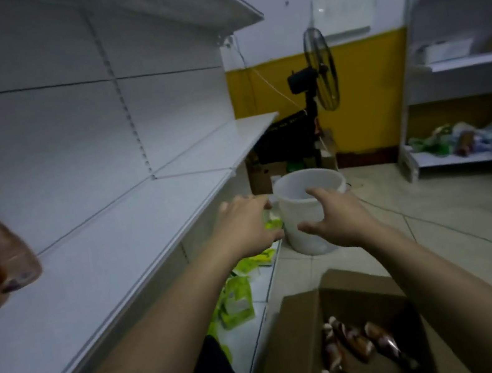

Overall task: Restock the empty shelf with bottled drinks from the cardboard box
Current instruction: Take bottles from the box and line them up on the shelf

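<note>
A long white shelf runs along the left. Two brown bottled drinks stand on it at the far left edge of view. An open cardboard box sits on the floor at the bottom right, with several brown bottles lying inside. My left hand and my right hand are both stretched forward in mid-air beyond the shelf's front edge, above the box. Both hold nothing, and their fingers are spread apart.
A white plastic bucket stands on the floor behind my hands. Green packets lie on the lower shelf. A black standing fan is at the back by the yellow wall. Another shelving unit with goods is at right.
</note>
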`<move>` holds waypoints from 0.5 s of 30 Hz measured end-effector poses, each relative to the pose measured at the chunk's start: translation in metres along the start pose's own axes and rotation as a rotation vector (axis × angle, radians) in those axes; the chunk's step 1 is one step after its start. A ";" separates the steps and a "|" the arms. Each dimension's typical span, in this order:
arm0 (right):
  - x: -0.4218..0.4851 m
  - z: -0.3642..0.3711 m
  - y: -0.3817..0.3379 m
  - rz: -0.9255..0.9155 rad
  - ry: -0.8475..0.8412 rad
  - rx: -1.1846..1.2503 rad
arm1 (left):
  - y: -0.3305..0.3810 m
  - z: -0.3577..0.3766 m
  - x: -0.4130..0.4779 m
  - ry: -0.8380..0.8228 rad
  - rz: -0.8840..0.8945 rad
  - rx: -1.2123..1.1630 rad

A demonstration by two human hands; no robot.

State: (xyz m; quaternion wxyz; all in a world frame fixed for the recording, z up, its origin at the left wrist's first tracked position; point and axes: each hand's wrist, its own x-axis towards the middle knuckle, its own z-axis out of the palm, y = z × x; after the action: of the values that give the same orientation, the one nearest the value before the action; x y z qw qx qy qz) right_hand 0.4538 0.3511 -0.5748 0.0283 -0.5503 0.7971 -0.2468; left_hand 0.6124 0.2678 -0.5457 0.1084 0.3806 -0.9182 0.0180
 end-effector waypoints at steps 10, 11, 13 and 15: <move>-0.011 0.119 0.138 0.348 -0.324 0.058 | 0.030 0.166 0.043 -0.351 -0.041 -0.218; -0.009 0.131 0.147 0.370 -0.342 0.070 | 0.029 0.185 0.045 -0.392 -0.059 -0.247; -0.007 0.155 0.164 0.414 -0.384 0.095 | 0.029 0.220 0.048 -0.470 -0.109 -0.309; -0.004 0.181 0.183 0.469 -0.451 0.110 | 0.030 0.259 0.054 -0.572 -0.186 -0.394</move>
State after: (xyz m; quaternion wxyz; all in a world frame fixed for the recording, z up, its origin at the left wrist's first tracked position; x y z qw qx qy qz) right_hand 0.3544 0.3387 -0.8123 0.2898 -0.3903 0.8612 -0.1484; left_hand 0.5064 0.2217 -0.7852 -0.0805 0.4241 -0.8586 -0.2764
